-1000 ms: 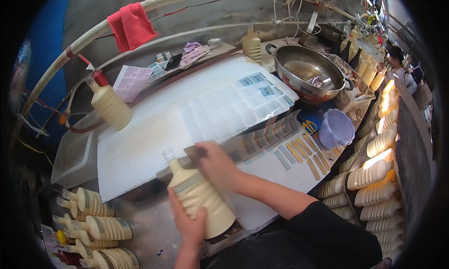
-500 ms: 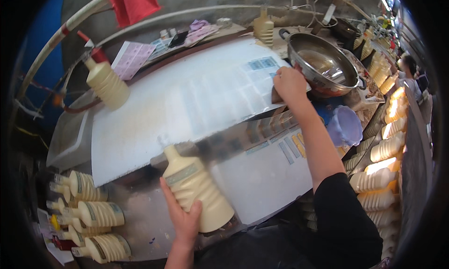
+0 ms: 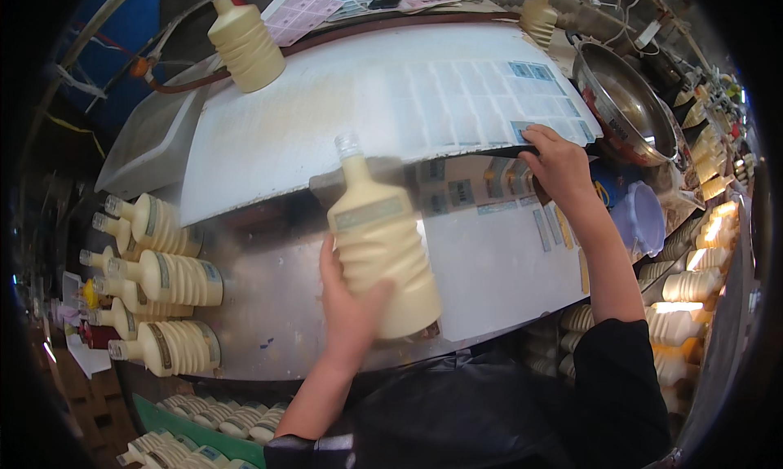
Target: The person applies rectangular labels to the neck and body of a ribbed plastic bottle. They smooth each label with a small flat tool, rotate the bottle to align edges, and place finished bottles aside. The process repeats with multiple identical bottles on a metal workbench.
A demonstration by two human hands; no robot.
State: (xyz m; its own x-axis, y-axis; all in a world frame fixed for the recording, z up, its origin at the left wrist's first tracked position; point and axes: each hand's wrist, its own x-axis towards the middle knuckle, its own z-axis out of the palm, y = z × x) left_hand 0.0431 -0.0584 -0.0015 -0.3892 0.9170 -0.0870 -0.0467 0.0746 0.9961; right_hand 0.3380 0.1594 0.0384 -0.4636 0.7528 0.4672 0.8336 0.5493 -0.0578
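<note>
My left hand [image 3: 352,310] is wrapped round the lower body of a cream bottle [image 3: 393,265] with a swirling ribbed body, a patterned band at its shoulder and a clear neck. The bottle tilts slightly above the grey tabletop. At the front right edge of a wet white board [image 3: 285,134], my right hand [image 3: 559,163] has its fingers closed at a small blue label [image 3: 519,131]. My fingers partly cover that label. More blue labels [image 3: 530,70] lie in rows on the board. Something brown shows under my right palm, too hidden to name.
Several similar bottles [image 3: 179,280] lie at the left edge. One bottle [image 3: 245,49] stands behind the board, another [image 3: 538,20] at the far right. A steel pan [image 3: 624,102] and a lilac bucket [image 3: 639,218] are to the right, beside racked bottles [image 3: 693,285]. A white sheet [image 3: 497,265] lies in front.
The view has shifted, bringing a green crate of bottles into sight at the lower left. My left hand still holds the bottle, now more upright. My right hand stays by the board's right front edge.
</note>
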